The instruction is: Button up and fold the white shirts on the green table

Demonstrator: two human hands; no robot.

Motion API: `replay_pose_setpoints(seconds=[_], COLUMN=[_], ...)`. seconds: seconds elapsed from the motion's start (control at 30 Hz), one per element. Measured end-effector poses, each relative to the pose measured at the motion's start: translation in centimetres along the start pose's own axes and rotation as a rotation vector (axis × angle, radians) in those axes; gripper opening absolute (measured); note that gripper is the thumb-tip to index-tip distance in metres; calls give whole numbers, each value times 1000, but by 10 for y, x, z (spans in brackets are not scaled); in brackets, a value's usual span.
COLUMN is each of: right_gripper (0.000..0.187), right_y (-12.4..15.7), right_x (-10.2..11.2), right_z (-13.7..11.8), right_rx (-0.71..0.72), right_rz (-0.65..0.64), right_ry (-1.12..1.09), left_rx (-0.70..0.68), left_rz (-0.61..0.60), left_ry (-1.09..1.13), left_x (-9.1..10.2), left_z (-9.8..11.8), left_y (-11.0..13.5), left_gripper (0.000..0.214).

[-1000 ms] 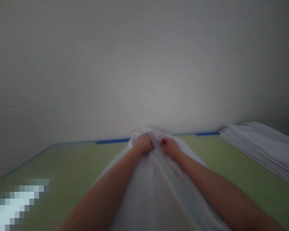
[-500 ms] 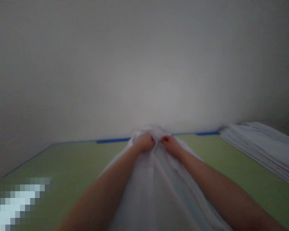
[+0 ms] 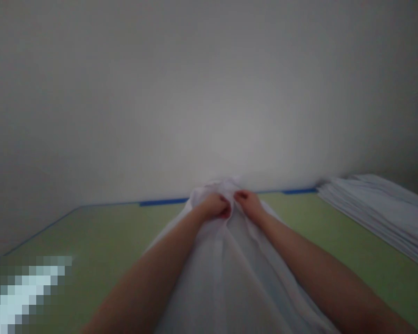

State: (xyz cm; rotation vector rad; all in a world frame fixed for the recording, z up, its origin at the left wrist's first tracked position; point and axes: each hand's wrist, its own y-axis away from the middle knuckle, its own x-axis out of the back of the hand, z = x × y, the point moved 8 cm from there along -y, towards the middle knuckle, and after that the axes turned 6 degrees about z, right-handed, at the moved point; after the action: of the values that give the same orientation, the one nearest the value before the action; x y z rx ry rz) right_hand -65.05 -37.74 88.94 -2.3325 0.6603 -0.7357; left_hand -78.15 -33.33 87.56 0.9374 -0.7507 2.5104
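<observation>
From the bottom center of the frame, a thin white cloth (image 3: 218, 283) stretches away between the person's two bare forearms, creased lengthwise, narrowing toward a bunched far end near the middle. There the left hand (image 3: 215, 206) is curled closed around a gathered part of it, and the right hand (image 3: 248, 202), just beside and apart from it, pinches the cloth with bent fingers. Beneath lies a green table (image 3: 118, 236); a bright pixelated band crosses the lower left corner. At the right edge of the frame rests a stack of white fabric (image 3: 379, 204). Blue strips (image 3: 164, 202) line the table's far edge, and a plain gray wall (image 3: 209, 93) fills the upper frame.
</observation>
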Motion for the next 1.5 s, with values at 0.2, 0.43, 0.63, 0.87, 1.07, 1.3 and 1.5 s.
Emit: replay_pose_setpoints(seconds=[0.2,0.43,0.63,0.87,1.07,1.3,1.5], right_gripper=[24,28,33,29,29,25,23], right_y=[0,3,3,3,7,10,14], right_x=[-2,-11,-14,-14,-14,-17,-11], right_z=[-2,11,16,15,6,-4,-14], right_rx=[30,-29,-66,-31,-37,51,154], right_rz=[-4,-95,-130,-153,-209,-241,-169], right_ry=[4,-104,-175,-211,-242,-234,-17], left_rx=[161,172,205,212,212,231,260], left_rz=[-175,-157,-144,-98,-86,-103,-88], left_ry=[333,384,413,429,441,528,634], left_x=[-19,-20,-20,-19,-20,-22,-21], left_z=[-2,-5,-4,-3,-8,-7,-7], left_y=[2,2,4,4,1,4,4], left_gripper=[17,17,17,14,12,12,8])
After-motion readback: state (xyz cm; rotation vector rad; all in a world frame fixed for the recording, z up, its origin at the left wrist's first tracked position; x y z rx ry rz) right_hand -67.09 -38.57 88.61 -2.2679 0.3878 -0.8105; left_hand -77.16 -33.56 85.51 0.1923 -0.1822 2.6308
